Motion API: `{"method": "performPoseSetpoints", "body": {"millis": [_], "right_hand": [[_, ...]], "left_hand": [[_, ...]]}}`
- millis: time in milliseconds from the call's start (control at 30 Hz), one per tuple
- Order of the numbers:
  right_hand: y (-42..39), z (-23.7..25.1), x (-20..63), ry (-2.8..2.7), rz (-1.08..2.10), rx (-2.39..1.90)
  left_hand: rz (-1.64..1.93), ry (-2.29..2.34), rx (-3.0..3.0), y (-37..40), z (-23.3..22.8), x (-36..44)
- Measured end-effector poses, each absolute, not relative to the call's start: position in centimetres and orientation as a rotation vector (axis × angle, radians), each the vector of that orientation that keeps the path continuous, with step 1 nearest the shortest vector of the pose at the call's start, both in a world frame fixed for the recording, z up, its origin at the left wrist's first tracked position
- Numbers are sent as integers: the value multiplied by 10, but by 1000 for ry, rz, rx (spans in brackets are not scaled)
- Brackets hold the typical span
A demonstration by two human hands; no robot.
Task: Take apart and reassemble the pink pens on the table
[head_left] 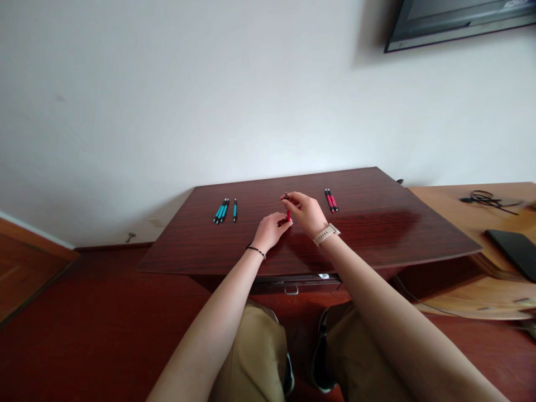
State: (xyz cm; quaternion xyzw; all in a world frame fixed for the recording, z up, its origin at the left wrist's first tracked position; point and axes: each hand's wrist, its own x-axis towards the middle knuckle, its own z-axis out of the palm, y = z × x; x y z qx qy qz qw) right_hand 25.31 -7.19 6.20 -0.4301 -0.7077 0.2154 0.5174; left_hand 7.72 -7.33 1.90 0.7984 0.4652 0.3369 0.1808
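Observation:
Over the middle of the dark wood table [377, 223], my left hand [270, 230] is closed on the red barrel of a pen [288, 215], held upright. Just above it, my right hand [307, 211] pinches a small black pen part [286, 196] between thumb and fingers. Whether that part is joined to the red barrel cannot be made out. Left of my hands lie several teal pens [221, 211] side by side, with a single teal pen [235, 211] a little apart. A pair of red pens [331, 200] rests to the right.
A white wall [251, 100] stands behind the table, with a screen [464, 25] mounted at upper right. The lighter wooden desk [444, 204] on the right holds a black cable [486, 199] and a dark flat device [514, 251]. A drawer handle [291, 291] is below the front edge.

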Motion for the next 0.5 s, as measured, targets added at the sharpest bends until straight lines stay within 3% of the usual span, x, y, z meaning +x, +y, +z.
{"method": "performPoseSetpoints", "body": {"millis": [500], "right_hand": [[-80,60,256,-1650,634,-1011]], "left_hand": [[914,1342,2250,-74,20,76]]}}
